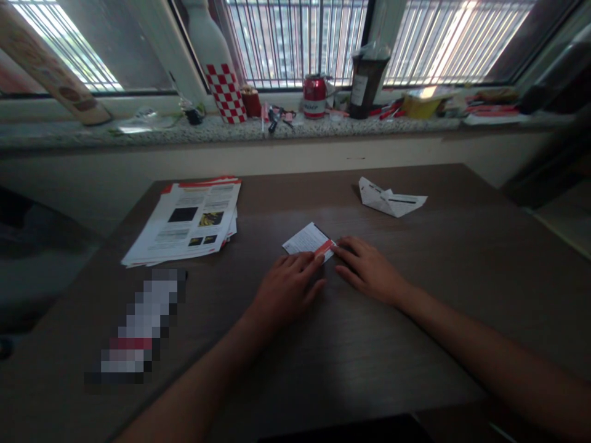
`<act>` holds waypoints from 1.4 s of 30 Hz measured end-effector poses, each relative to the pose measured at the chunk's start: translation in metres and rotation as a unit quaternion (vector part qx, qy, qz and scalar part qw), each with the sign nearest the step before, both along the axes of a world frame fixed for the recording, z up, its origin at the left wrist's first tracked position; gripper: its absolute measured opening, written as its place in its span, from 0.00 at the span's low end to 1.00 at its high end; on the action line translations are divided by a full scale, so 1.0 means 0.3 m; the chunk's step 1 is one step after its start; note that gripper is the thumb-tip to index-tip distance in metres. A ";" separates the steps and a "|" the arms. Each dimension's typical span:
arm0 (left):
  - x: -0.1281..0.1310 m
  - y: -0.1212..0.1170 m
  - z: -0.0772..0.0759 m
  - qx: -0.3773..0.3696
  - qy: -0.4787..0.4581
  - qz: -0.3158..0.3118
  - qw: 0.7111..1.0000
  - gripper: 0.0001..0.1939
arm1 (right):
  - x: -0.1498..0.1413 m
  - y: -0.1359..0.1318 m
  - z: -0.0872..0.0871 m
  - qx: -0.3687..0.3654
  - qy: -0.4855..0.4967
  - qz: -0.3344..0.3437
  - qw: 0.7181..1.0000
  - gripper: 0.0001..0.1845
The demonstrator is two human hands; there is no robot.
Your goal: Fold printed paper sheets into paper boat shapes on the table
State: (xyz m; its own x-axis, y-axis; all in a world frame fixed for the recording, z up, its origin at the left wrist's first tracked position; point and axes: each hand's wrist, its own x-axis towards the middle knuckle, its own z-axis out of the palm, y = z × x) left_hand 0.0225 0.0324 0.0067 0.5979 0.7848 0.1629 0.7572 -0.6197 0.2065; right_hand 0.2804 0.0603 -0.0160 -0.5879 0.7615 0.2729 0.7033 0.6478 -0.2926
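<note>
A small folded sheet of printed paper, white with an orange-red strip, lies flat on the brown table. My left hand rests on its near edge, fingers stretched out over the paper and thumb apart. At the paper's right corner, the fingertips of my right hand touch it, with fingers extended and thumb spread away. Part of the near edge is hidden under my left fingers. Farther back on the right sits a folded paper boat.
A stack of printed sheets lies at the back left. Nearer me is a blurred-out, phone-shaped object. Along the windowsill stand a red-checked white bottle, a red can, a dark bottle and clutter.
</note>
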 end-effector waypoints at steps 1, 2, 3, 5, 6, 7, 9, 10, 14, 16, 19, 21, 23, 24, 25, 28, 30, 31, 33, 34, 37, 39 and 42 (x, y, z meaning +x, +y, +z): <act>-0.004 0.002 -0.005 0.001 0.000 0.007 1.000 0.26 | 0.004 -0.001 0.004 0.000 0.010 0.007 1.000 0.25; -0.008 0.005 -0.012 0.004 -0.002 0.012 1.000 0.26 | 0.008 -0.003 0.008 -0.002 0.018 0.018 1.000 0.23; -0.013 0.009 -0.020 0.006 -0.004 0.017 1.000 0.26 | 0.011 -0.005 0.011 -0.004 0.026 0.033 0.999 0.22; -0.024 0.018 -0.037 0.005 -0.013 0.020 1.000 0.25 | 0.016 -0.009 0.017 -0.013 0.034 0.076 0.996 0.20; -0.030 0.023 -0.044 0.001 -0.018 0.017 1.000 0.25 | 0.017 -0.011 0.019 -0.018 0.035 0.097 0.994 0.20; -0.036 0.028 -0.051 -0.005 -0.023 0.011 1.000 0.25 | 0.017 -0.013 0.020 -0.023 0.036 0.115 0.992 0.21; -0.046 0.038 -0.061 -0.013 -0.032 -0.003 0.999 0.25 | 0.016 -0.013 0.022 -0.031 0.037 0.134 0.990 0.22; -0.051 0.043 -0.065 -0.015 -0.038 -0.010 0.999 0.25 | 0.016 -0.011 0.023 -0.034 0.036 0.134 0.990 0.22; -0.063 0.059 -0.062 -0.021 -0.071 -0.048 0.996 0.20 | 0.029 0.007 0.018 -0.031 0.028 0.112 0.993 0.24; -0.064 0.064 -0.055 -0.027 -0.087 -0.070 0.993 0.16 | 0.040 0.017 0.011 -0.032 0.027 0.110 0.993 0.24; -0.064 0.068 -0.045 -0.034 -0.100 -0.081 0.991 0.12 | 0.050 0.026 0.000 -0.052 0.033 0.117 0.991 0.22; -0.064 0.072 -0.044 -0.033 -0.102 -0.085 0.991 0.13 | 0.052 0.029 -0.001 -0.063 0.034 0.119 0.990 0.20; -0.066 0.075 -0.046 -0.026 -0.104 -0.093 0.990 0.12 | 0.051 0.029 0.004 -0.065 0.034 0.121 0.990 0.19; -0.067 0.076 -0.047 -0.021 -0.105 -0.097 0.990 0.11 | 0.051 0.029 0.007 -0.063 0.036 0.125 0.990 0.19; -0.067 0.077 -0.048 -0.017 -0.106 -0.099 0.989 0.10 | 0.051 0.029 0.010 -0.060 0.039 0.130 0.989 0.19; -0.066 0.075 -0.046 -0.009 -0.106 -0.091 0.990 0.08 | 0.052 0.028 0.017 -0.050 0.045 0.145 0.987 0.20; -0.063 0.071 -0.042 -0.006 -0.103 -0.071 0.992 0.09 | 0.050 0.027 0.018 -0.044 0.048 0.147 0.987 0.18; -0.062 0.068 -0.040 -0.006 -0.100 -0.060 0.993 0.09 | 0.047 0.027 0.019 -0.041 0.050 0.144 0.987 0.16; -0.062 0.063 -0.035 -0.012 -0.093 -0.043 0.995 0.11 | 0.039 0.027 0.020 -0.035 0.055 0.134 0.989 0.14; -0.062 0.061 -0.031 -0.017 -0.091 -0.041 0.995 0.11 | 0.035 0.026 0.021 -0.033 0.056 0.128 0.990 0.13; -0.069 0.059 -0.019 -0.020 -0.092 -0.054 0.994 0.07 | 0.024 0.021 0.030 -0.044 0.061 0.106 0.992 0.13; -0.074 0.061 -0.010 -0.020 -0.085 -0.062 0.994 0.06 | 0.019 0.015 0.036 -0.062 0.070 0.086 0.992 0.13; -0.080 0.063 -0.004 -0.040 -0.068 -0.057 0.995 0.06 | 0.009 0.010 0.039 -0.080 0.086 0.053 0.992 0.12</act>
State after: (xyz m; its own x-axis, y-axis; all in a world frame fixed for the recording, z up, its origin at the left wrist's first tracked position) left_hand -0.0015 0.0513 0.0056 0.6607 0.7264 0.1890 0.6438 -0.6779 0.3549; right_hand 0.2831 0.0633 -0.0043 -0.6231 0.7392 0.2557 0.5644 0.6513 -0.5072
